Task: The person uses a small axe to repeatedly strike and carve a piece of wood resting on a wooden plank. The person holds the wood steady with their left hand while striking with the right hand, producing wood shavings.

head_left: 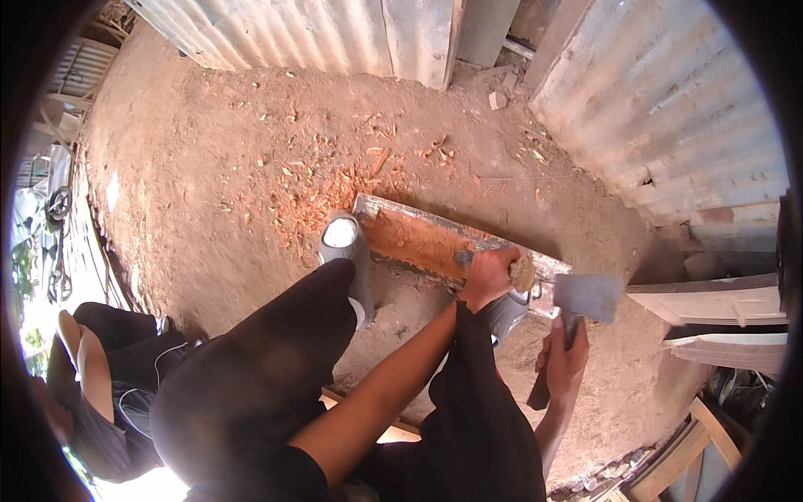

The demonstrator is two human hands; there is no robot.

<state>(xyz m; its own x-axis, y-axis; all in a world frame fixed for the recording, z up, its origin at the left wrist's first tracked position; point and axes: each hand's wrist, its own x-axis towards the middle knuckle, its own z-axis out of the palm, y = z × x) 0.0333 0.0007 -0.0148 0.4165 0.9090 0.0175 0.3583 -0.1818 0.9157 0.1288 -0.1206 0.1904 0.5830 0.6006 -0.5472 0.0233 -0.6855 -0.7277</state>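
Observation:
A long block of wood (410, 238) lies on the ground between my feet, with a reddish-brown hollow cut along it and worn whitish edges. My left hand (488, 276) is closed round a chisel with a frayed, pale handle end (524, 274); its dark metal part (462, 257) points left over the hollow. Whether the tip touches the wood, I cannot tell. To the right, my right hand (565, 361) grips the dark handle of a hatchet-like tool with a broad, flat grey head (588, 297). That head is held up near the block's right end, apart from the chisel.
Wood chips (335, 191) litter the dirt around the block's far left end. My grey shoes (341, 238) flank the block. Corrugated metal sheets (652, 109) stand at the back and right. Curved wooden pieces (719, 301) lie at right. Another person (109, 376) sits at left.

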